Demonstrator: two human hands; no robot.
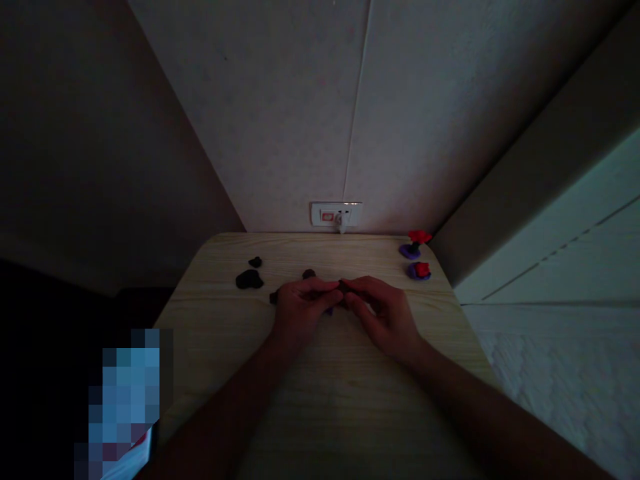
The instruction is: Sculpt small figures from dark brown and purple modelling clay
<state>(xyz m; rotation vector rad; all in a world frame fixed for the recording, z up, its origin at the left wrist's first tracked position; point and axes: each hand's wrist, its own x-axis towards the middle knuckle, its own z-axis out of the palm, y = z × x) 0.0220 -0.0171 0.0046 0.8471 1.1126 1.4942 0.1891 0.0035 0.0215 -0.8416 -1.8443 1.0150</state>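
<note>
My left hand (300,307) and my right hand (383,310) meet over the middle of a small light wooden table (325,393). Their fingertips pinch together on a small dark piece of clay (343,287) between them. A bit of purple clay (329,311) peeks out under my left fingers. Dark clay lumps lie to the left: a larger one (249,280), a smaller one (255,262), another (309,274) just behind my left hand, and one (273,298) at its left edge.
Two purple-and-red clay figures (414,245) (420,270) stand at the table's far right corner. A wall socket (336,215) with a plug sits on the wall behind the table. A pale bed surface (560,373) lies to the right. The room is dim.
</note>
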